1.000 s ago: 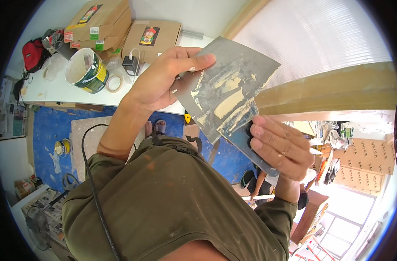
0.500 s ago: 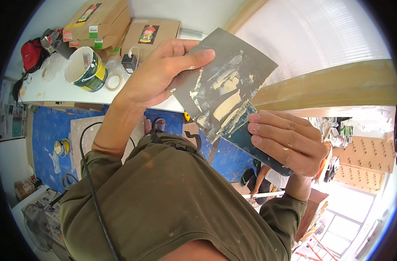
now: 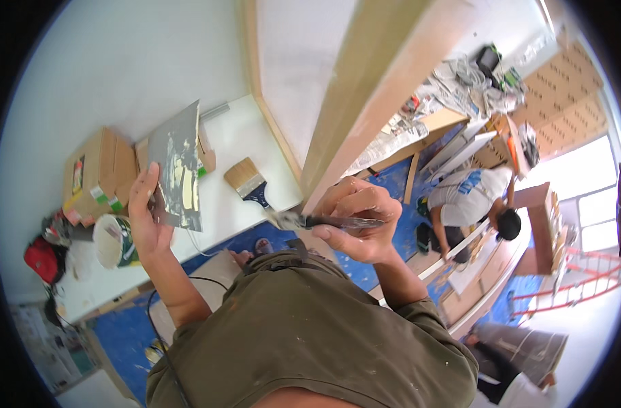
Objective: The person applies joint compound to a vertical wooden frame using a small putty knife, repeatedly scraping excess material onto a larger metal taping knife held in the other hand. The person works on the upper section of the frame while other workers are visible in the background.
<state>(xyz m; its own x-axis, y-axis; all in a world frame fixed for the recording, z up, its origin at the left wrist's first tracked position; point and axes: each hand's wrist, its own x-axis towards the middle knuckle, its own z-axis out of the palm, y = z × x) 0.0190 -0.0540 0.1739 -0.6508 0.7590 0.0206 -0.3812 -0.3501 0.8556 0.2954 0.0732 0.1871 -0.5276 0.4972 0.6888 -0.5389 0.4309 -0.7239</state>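
Observation:
My left hand (image 3: 149, 216) grips a thin grey sheet (image 3: 176, 166) by its edge. Smears of cream putty cover the sheet, which is tilted up steeply. Fingers of my right hand (image 3: 365, 216) are wrapped around a putty knife (image 3: 290, 220), seen nearly edge-on, with its blade end pointing left. That blade end is by the lower end of a pale wooden post (image 3: 365, 95); whether they touch I cannot tell. Behind the knife, a wide paintbrush (image 3: 246, 178) with a dark blue handle lies on the white table (image 3: 239, 122).
Cardboard boxes (image 3: 99, 170) and a putty bucket (image 3: 113, 241) stand on the table's left. To the right, a person in a white shirt (image 3: 470, 197) bends over boards on the blue-covered floor. Farther right is a red ladder (image 3: 569, 282). Another person (image 3: 501, 381) shows at lower right.
My hands have moved apart. The sheet has gone left and tipped upright, and the putty knife has left it for the post. The view has swung right, bringing the paintbrush in.

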